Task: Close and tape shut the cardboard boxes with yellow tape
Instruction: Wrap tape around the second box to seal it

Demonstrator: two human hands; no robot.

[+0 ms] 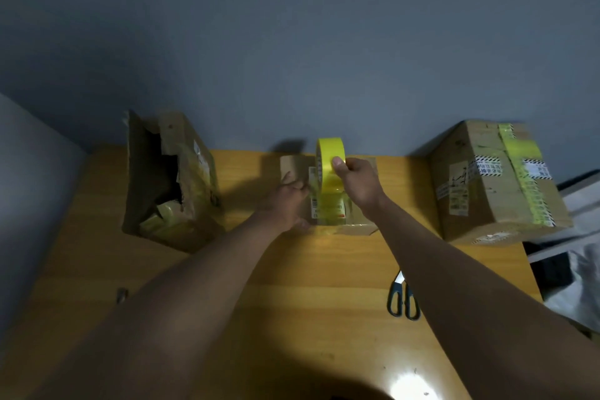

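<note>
one strip of yellow tape is being drawn over the small middle box from the tape roll pinched in the right hand, while the left hand is pressed flat-fingered on its left flap; cutting with the scissors is judged next.
</note>
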